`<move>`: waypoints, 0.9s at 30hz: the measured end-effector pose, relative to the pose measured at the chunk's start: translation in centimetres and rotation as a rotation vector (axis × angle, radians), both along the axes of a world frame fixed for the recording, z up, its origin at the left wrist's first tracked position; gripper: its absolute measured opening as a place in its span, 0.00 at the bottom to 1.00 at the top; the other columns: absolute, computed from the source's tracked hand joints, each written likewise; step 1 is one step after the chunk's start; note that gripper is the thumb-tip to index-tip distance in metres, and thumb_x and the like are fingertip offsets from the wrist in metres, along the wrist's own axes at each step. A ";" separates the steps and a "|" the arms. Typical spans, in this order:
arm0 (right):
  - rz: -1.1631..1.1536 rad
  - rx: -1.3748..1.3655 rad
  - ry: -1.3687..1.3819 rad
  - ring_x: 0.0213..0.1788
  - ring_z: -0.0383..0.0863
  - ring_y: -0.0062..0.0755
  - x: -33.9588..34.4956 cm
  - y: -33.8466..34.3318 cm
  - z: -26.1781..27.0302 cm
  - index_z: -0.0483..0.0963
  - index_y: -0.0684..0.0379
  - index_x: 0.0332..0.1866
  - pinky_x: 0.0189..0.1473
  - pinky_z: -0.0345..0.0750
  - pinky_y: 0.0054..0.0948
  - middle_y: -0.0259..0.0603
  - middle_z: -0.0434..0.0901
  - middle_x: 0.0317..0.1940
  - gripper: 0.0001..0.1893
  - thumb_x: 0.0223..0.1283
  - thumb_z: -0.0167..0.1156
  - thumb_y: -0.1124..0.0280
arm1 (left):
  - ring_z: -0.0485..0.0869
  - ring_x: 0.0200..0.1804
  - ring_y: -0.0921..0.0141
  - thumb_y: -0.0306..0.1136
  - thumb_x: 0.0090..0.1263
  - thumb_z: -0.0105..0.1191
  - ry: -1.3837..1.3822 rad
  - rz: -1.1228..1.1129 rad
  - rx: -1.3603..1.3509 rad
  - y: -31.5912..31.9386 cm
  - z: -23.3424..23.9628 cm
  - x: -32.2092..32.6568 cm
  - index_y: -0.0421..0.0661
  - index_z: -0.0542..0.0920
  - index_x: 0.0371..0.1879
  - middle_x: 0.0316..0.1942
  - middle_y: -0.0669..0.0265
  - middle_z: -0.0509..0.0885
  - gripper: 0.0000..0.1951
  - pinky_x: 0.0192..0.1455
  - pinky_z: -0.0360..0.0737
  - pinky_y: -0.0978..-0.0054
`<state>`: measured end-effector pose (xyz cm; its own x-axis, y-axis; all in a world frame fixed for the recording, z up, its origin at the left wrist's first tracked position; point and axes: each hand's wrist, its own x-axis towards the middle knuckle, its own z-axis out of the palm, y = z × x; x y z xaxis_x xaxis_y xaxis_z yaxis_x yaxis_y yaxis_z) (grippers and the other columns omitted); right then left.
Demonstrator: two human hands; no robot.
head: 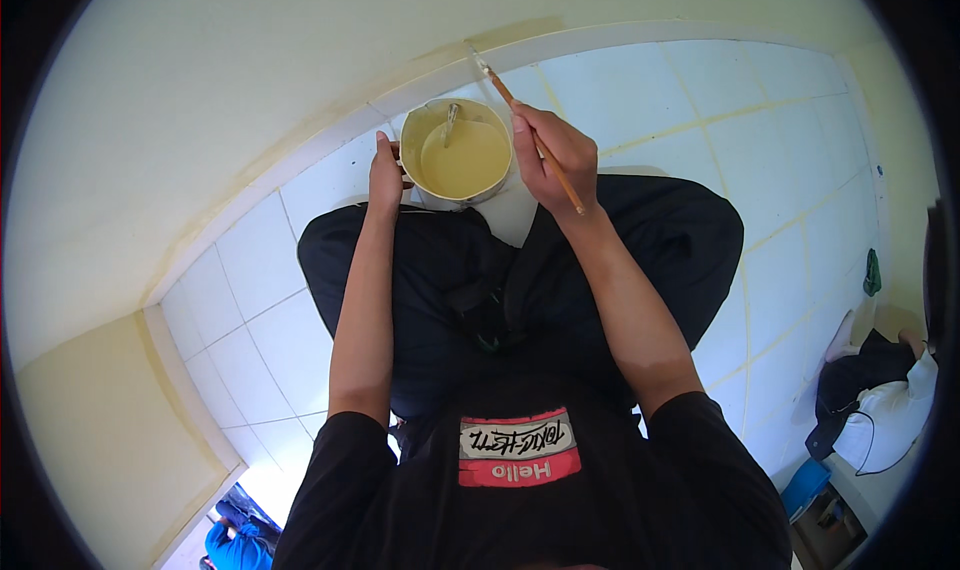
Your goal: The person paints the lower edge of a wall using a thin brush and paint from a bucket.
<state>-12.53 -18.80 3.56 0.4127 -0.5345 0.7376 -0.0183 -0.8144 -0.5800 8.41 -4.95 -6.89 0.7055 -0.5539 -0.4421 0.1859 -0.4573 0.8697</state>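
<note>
My right hand (pixel 557 153) grips the wooden handle of a slim paintbrush (pixel 504 89). The brush's pale tip touches the bottom of the cream wall (pixel 300 67), just above the white skirting (pixel 420 83). A darker band of paint runs along the wall there. My left hand (pixel 385 171) holds the left side of a round paint container (pixel 456 150), thumb up and fingers partly hidden behind its rim. Yellowish-cream paint (pixel 466 159) lies inside, with a metal utensil handle (pixel 450 125) leaning in it. The container is in front of my crossed legs.
White floor tiles (pixel 637 82) surround me, some joints yellowish. A person (pixel 874 405) in white and black sits at the right, near a blue container (pixel 806 487) and a dark box of items (pixel 829 525). Another person in blue (pixel 238 544) is at lower left. A green object (pixel 871 273) lies by the right wall.
</note>
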 end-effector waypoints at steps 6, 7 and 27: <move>0.130 0.057 0.022 0.28 0.84 0.38 0.8 1.3 0.5 0.79 0.67 0.41 0.30 0.78 0.28 0.48 0.83 0.29 0.06 0.60 0.61 0.79 | 0.82 0.45 0.62 0.64 0.75 0.21 0.017 -0.021 0.002 -0.1 0.0 0.0 0.37 0.75 0.54 0.48 0.57 0.81 0.40 0.41 0.80 0.65; 0.182 0.081 0.022 0.28 0.85 0.38 1.0 1.4 0.5 0.79 0.67 0.41 0.30 0.78 0.28 0.48 0.83 0.29 0.06 0.60 0.61 0.79 | 0.82 0.45 0.62 0.64 0.75 0.21 0.017 -0.018 0.002 0.0 0.0 0.1 0.37 0.75 0.54 0.48 0.57 0.81 0.40 0.41 0.80 0.65; -0.004 0.020 0.015 0.27 0.84 0.39 0.3 0.0 -0.1 0.79 0.65 0.39 0.30 0.79 0.30 0.45 0.83 0.29 0.05 0.58 0.61 0.78 | 0.82 0.45 0.63 0.63 0.75 0.21 0.008 0.001 -0.002 0.0 0.4 -0.2 0.39 0.76 0.50 0.46 0.59 0.81 0.38 0.41 0.79 0.64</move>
<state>-12.20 -18.83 3.45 0.4211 -0.5512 0.7203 -0.0305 -0.8023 -0.5961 8.24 -4.95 -6.45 0.7024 -0.5542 -0.4468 0.1935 -0.4553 0.8690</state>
